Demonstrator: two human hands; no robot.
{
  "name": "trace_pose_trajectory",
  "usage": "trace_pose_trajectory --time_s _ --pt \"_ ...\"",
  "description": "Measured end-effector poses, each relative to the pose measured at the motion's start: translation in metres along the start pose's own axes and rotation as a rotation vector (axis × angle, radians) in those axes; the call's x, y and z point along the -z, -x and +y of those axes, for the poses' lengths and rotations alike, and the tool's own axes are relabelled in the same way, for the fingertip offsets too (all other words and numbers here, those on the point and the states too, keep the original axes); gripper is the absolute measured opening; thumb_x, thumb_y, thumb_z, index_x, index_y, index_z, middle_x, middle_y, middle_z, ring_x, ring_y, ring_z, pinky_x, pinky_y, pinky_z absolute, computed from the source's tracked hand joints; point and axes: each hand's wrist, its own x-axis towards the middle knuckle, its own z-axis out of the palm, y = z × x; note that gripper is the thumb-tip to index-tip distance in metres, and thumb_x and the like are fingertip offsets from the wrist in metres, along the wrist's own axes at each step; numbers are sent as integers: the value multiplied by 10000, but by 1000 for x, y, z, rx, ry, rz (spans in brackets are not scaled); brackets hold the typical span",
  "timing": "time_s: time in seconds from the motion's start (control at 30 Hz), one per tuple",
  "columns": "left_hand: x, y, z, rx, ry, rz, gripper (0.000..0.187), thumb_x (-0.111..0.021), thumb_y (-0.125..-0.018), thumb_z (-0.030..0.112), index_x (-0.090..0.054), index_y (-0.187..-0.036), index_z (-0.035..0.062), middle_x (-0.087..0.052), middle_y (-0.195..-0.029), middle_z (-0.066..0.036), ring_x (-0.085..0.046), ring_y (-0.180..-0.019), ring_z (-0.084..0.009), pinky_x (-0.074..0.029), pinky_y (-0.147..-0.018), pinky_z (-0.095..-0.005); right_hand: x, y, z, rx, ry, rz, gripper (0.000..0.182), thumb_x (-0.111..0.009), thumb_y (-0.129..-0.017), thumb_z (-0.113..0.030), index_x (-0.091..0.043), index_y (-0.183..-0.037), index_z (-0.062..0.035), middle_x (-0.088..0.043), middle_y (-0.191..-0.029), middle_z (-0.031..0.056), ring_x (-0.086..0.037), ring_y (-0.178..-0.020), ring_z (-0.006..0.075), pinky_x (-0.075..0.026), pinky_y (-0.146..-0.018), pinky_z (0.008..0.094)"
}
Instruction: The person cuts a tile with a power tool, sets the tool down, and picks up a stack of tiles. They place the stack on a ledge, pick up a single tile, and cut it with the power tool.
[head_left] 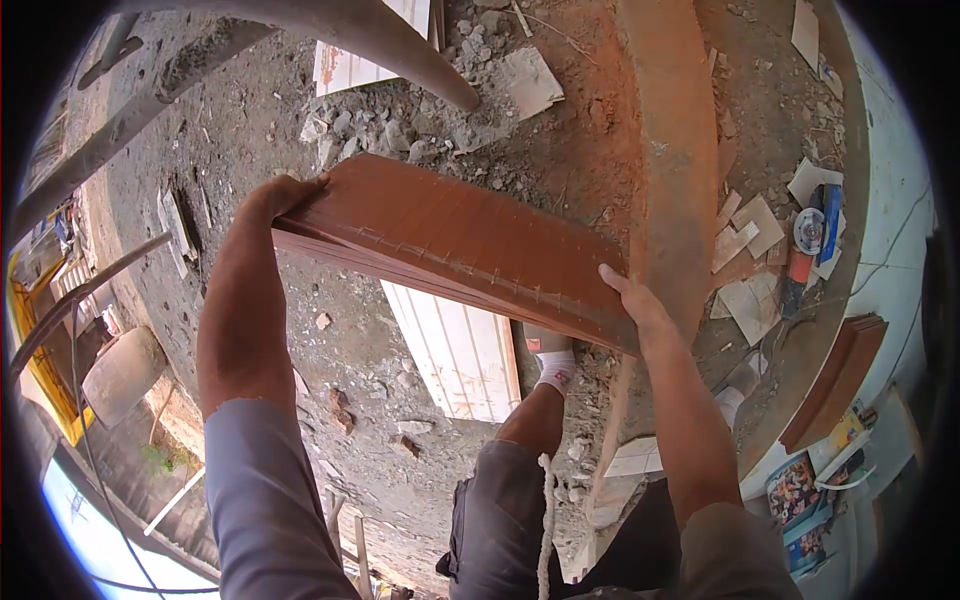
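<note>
A stack of long reddish-brown tiles is held up in front of me, tilted down to the right. My left hand grips its upper left end, fingers wrapped round the edge. At the lower right end, my right hand holds the stack with the thumb on the top face and the other fingers mostly hidden. Below the stack lies a white grooved panel on the rubble-strewn ground, partly covered by the stack.
Metal poles cross the upper left. A brown plank runs down the right of centre. An angle grinder lies among broken tile pieces. More brown tiles lean at the right wall. Rubble lies ahead.
</note>
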Motion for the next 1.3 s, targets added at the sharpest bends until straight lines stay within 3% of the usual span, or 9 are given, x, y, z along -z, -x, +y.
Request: trace_pose_trajectory --time_s 0.03,0.07,0.17,0.23,0.57,0.77,0.83,1.13,1.3 --pt "-7 -22 -9 -67 -68 173 670 -543 -832 670 -696 -1048 55 -686 -951 -162 -670 -862 -298 -523 -792 -447 -4 -1 -9 44 -30 -4 590 -658 -868 -429 -542 -1311 -59 -583 -1282 129 -542 -1179 244 -393 -1012 381" --pt "-7 -42 -24 -75 -68 170 670 -543 -832 670 -696 -1048 55 -686 -951 -162 -670 -862 -298 -523 -792 -447 -5 -7 -14 42 -32 4 590 -658 -868 -429 -542 -1311 -59 -583 -1282 129 -542 -1179 244 -393 -1012 381" --pt "-4 -39 -35 -31 569 -56 390 -561 -898 488 -645 -889 107 -606 -695 -31 -570 -512 -145 -483 -398 -283 -10 -13 -37 -66 -50 -94 495 -618 -905 -385 -557 -1263 -48 -624 -1196 112 -604 -1070 232 -482 -896 388" --pt "-2 -53 -38 -21 580 -53 390 -560 -898 488 -643 -898 106 -607 -696 -34 -570 -510 -149 -486 -402 -287 -22 12 -68 -102 -1 -25 417 -567 -939 -346 -568 -1211 -30 -641 -1138 113 -639 -988 227 -527 -819 393" --pt "-19 -63 -78 126 767 -22 387 -560 -886 474 -615 -923 93 -600 -673 -57 -544 -436 -165 -454 -349 -292 -36 -4 -127 -29 55 -104 350 -493 -961 -294 -568 -1152 -12 -639 -1102 122 -644 -983 211 -535 -853 406" --pt "2 -81 -67 -27 1024 117 350 -488 -896 404 -610 -844 79 -620 -650 -80 -590 -455 -191 -461 -377 -302 -6 -37 -170 -57 217 -356 401 -499 -930 -385 -597 -1062 -20 -663 -947 184 -679 -675 277 -573 -605 368" --pt "10 -90 -53 -92 1131 160 370 -472 -903 420 -614 -850 82 -628 -661 -83 -597 -460 -197 -461 -383 -304 -1 -35 -189 31 241 -355 370 -484 -932 -376 -576 -1039 -34 -661 -849 196 -649 -525 297 -538 -427 332" --pt "21 -93 -23 45 905 397 593 -357 -913 555 -650 -1044 56 -669 -815 -122 -613 -509 -200 -476 -441 -336 -5 -37 -239 76 451 -209 407 -441 -921 -400 -491 -1217 -125 -661 -897 188 -665 -566 326 -560 -425 340" --pt "12 -79 -11 87 901 535 684 -349 -913 628 -645 -1100 40 -662 -854 -138 -613 -559 -213 -478 -488 -351 -3 -51 -232 249 425 -167 451 -482 -886 -444 -624 -1044 -46 -675 -845 176 -664 -577 318 -576 -468 406"
